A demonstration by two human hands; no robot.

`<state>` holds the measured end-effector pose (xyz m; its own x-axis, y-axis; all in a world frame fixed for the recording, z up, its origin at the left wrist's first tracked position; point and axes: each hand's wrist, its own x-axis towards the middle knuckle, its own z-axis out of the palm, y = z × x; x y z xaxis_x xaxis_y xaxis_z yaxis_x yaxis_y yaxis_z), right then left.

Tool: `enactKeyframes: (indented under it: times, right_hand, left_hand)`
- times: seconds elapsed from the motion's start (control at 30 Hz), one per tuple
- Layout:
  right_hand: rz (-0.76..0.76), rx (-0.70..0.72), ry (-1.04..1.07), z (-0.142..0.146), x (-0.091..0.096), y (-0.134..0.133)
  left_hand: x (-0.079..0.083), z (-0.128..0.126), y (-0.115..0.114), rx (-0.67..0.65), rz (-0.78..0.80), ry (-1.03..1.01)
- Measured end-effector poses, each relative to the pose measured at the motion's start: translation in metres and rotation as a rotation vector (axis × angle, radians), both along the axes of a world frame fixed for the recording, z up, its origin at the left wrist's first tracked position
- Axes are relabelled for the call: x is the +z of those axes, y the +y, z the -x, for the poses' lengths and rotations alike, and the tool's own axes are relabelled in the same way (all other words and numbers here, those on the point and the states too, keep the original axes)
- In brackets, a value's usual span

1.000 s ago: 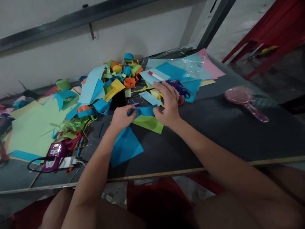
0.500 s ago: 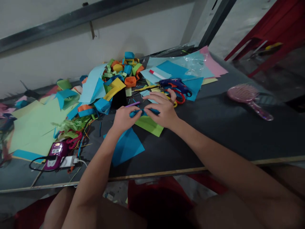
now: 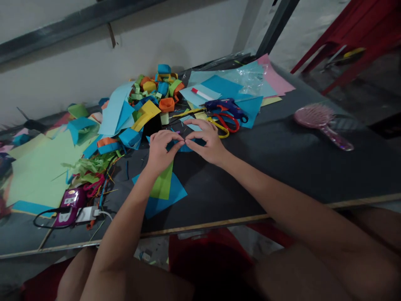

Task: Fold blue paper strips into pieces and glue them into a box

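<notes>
Thumb and fingers of my left hand (image 3: 162, 151) are pinched on a piece of blue paper (image 3: 187, 147), mostly hidden behind the fingers. My right hand (image 3: 207, 142) pinches the same paper, the fingertips of both hands almost touching. Below my left hand, a green paper piece (image 3: 163, 183) lies across a blue square sheet (image 3: 179, 193). Just beyond my right hand are scissors with red and yellow handles (image 3: 230, 123) and a dark blue glue gun (image 3: 230, 106).
Folded colored paper pieces (image 3: 167, 104) are heaped at the back. Large pale green sheets (image 3: 37, 167) and a purple device with a cord (image 3: 72, 202) lie left. A pink hairbrush (image 3: 316, 116) rests right; a red-capped marker (image 3: 202, 94) lies on blue sheets. A red chair (image 3: 347, 33) stands beyond.
The green piece has shifted left onto the blue square sheet. The blue paper, narrow and bunched between my hands before, now shows wider beneath them, and my fingertips have come closer together.
</notes>
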<state>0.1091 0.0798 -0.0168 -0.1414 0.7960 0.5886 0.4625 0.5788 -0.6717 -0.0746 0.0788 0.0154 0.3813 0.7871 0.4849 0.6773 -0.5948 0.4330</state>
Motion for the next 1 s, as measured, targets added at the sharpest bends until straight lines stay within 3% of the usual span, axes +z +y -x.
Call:
enactKeyframes:
  times: [0.83,1.0]
  right_hand:
    - [0.059,0.097,0.179,0.001,-0.002,0.000]
    - [0.054,0.085,0.232,0.002,-0.002,0.002]
  left_hand:
    - [-0.011,-0.004,0.001,-0.143,0.025,-0.208]
    - [-0.010,-0.002,0.002,-0.100,0.000,-0.190]
